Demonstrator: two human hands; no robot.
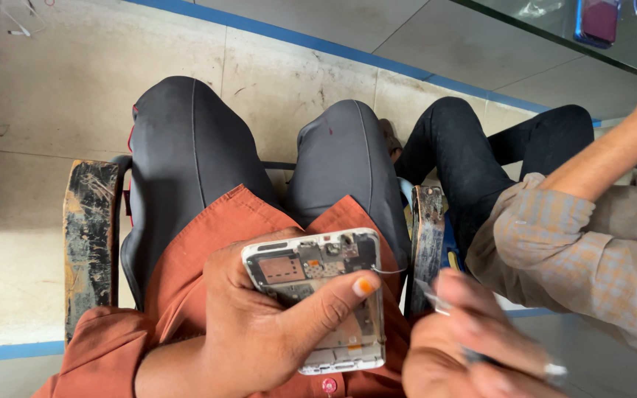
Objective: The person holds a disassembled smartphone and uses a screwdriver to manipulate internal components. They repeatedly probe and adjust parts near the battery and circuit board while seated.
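1. While held over the lap, an opened white phone runs lengthwise away from the person, circuit end farthest.
2. Left hand clamps it, thumb across.
3. Right hand pinches a thin tool beside its right edge.
4. Open floor lies beyond the knees.

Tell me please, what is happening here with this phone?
A seated person holds an opened phone in the left hand, back cover off, so its inner parts show; the thumb lies across it. The right hand is blurred beside the phone and grips a thin tool, too blurred to identify. The phone is over the person's lap, above a rust-coloured shirt. Another person in a checked shirt sits close on the right.
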